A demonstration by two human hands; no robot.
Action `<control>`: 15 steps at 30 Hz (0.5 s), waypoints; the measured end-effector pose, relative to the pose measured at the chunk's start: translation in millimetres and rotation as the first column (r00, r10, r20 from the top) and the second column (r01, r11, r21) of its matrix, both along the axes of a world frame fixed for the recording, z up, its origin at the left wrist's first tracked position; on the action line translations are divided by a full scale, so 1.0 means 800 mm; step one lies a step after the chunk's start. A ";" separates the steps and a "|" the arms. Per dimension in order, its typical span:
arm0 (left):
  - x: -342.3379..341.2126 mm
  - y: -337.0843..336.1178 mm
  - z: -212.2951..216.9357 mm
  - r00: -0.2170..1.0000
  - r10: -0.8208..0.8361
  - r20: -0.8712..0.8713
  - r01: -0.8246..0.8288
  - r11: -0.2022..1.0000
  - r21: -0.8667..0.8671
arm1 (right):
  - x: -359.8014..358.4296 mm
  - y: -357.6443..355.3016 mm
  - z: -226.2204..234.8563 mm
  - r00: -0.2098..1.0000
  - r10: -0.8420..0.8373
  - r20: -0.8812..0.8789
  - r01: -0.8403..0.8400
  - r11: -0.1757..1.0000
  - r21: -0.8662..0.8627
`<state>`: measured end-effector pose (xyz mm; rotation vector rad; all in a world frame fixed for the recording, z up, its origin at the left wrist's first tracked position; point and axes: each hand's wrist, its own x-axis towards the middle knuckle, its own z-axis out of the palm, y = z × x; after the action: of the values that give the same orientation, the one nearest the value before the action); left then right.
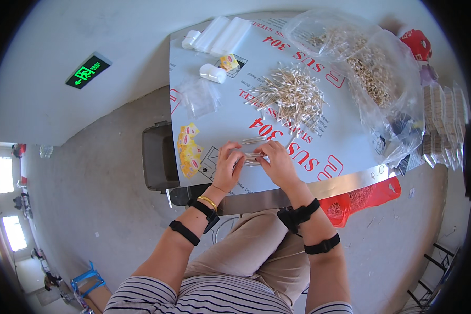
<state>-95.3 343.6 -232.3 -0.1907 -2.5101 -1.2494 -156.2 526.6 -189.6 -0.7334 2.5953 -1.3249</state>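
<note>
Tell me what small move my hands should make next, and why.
I'd probably press the small bundle of cotton swabs even from both ends, since your left hand and right hand sit at opposite ends of it, well placed for that.

Green exit sign (88, 70) on wall (115, 31); brown bin (150, 157) on floor (110, 172); bright windows (4, 174) left.
</note>
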 end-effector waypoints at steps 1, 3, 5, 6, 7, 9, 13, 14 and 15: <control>-0.001 0.000 0.001 1.000 -0.011 -0.006 0.011 1.000 -0.007 | 0.002 0.002 -0.004 1.000 -0.003 0.000 0.003 1.000 0.001; -0.001 0.001 0.003 1.000 -0.018 -0.010 0.018 1.000 -0.016 | 0.004 0.004 -0.007 0.997 -0.067 0.027 0.069 0.993 -0.091; 0.000 -0.002 0.005 1.000 -0.023 -0.014 0.022 0.999 -0.027 | 0.006 0.007 -0.005 0.991 -0.100 0.093 0.112 0.986 -0.126; 0.000 -0.002 0.005 1.000 -0.029 -0.011 0.029 0.999 -0.034 | 0.006 0.009 -0.002 0.978 -0.131 0.162 0.156 0.976 -0.153; 0.000 -0.003 0.006 0.999 -0.036 -0.007 0.036 0.998 -0.041 | 0.007 0.009 0.001 0.978 -0.131 0.164 0.156 0.976 -0.151; 0.000 -0.003 0.007 0.999 -0.039 -0.004 0.039 0.998 -0.046 | 0.009 0.008 0.005 0.967 -0.093 0.236 0.139 0.972 -0.188; 0.000 -0.002 0.009 0.998 -0.057 -0.005 0.056 0.996 -0.065 | 0.015 0.004 0.002 0.961 -0.133 0.244 0.181 0.966 -0.187; 0.000 -0.002 0.009 0.998 -0.059 -0.006 0.058 0.996 -0.064 | 0.017 0.003 -0.004 0.928 -0.163 0.335 0.250 0.939 -0.235; 0.000 -0.002 0.009 0.999 -0.048 -0.004 0.048 0.997 -0.062 | 0.018 0.002 -0.009 0.886 -0.181 0.426 0.319 0.906 -0.278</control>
<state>-95.4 342.0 -225.0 -0.2706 -2.5556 -1.1880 -141.9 527.8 -196.5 -0.1280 2.2158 -1.8125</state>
